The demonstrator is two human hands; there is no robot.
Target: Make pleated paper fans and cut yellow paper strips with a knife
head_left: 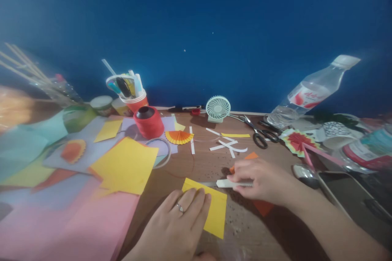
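My left hand (180,220) lies flat, fingers stretched out, on a folded piece of yellow paper (216,216) and presses it to the table. A ring is on one of its fingers. In my right hand (263,177) is a white utility knife (226,183), pinched between thumb and fingers. Its thin blade points left and lies along the upper edge of the yellow paper, partly hidden there. Beneath and beside my right hand shows a sheet of orange paper (263,208), mostly covered by the hand.
Coloured paper sheets (122,167) pile up at left. Behind them stand red thread (149,124) and a pen cup (134,100). White paper strips (229,144), black-handled scissors (260,136) and a small fan (218,108) lie farther back. A phone (352,195) and bottle (315,89) are at right.
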